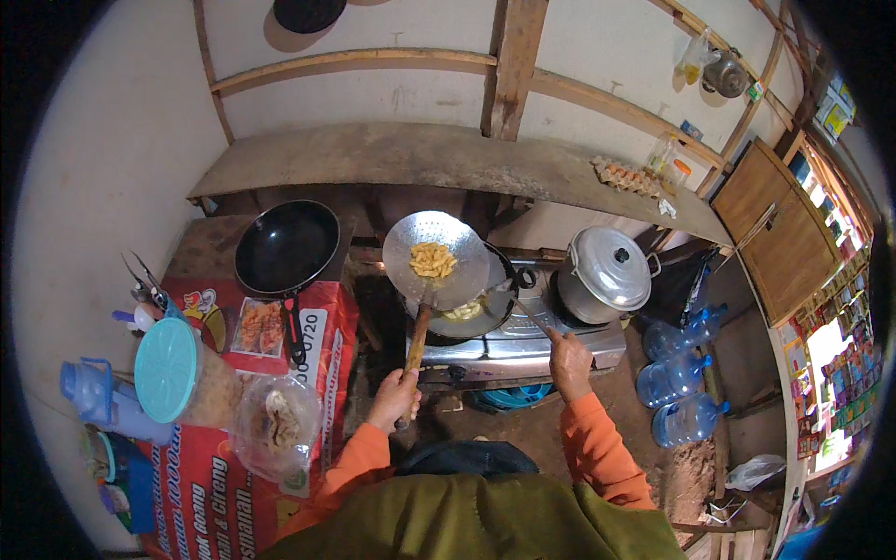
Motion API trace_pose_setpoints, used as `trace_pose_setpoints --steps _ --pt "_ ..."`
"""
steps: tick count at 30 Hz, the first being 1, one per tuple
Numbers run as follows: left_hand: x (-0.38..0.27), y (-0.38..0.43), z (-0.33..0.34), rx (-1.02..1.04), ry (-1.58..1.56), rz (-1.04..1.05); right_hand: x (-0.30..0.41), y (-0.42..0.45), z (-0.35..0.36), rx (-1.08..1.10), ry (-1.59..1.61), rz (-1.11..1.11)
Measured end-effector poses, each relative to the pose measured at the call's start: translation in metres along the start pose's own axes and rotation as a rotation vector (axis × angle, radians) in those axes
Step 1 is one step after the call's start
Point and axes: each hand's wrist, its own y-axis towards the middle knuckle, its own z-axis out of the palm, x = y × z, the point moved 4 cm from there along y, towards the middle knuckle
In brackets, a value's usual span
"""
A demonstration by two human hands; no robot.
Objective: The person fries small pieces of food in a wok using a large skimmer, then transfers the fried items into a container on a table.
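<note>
My left hand (395,400) grips the wooden handle of a perforated metal skimmer (402,241), which holds golden fried pieces (432,260) above the left side of a frying pan. My right hand (570,365) is closed around the thin handle of a metal utensil (526,308); its head reaches into the pan. Pale pieces of food (465,311) lie in the pan (498,320), partly hidden under the skimmer. The pan sits on the left burner of a metal gas stove (521,346).
A lidded aluminium pot (605,276) stands on the right burner. At left are an empty black frying pan (287,246), a tub with a turquoise lid (165,371) and a plastic bag (276,427). Behind runs a shelf (392,155) with an egg tray (625,176). Water bottles (672,381) lie right.
</note>
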Motion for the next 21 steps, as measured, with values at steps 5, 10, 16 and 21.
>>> trace_pose_setpoints --steps 5,10,16,21 --pt "0.002 -0.002 -0.003 -0.054 0.047 -0.018 0.005 0.015 0.002 -0.046 -0.062 -0.213" --pt "0.013 0.008 -0.01 -0.062 0.131 0.006 0.003 0.022 -0.011 -0.032 -0.122 -0.298" --pt "0.014 0.013 -0.011 -0.043 0.195 -0.014 0.001 0.027 -0.043 0.04 -0.169 -0.26" --pt "0.014 0.017 -0.007 -0.001 0.205 -0.051 -0.011 0.028 -0.044 -0.003 -0.137 -0.253"
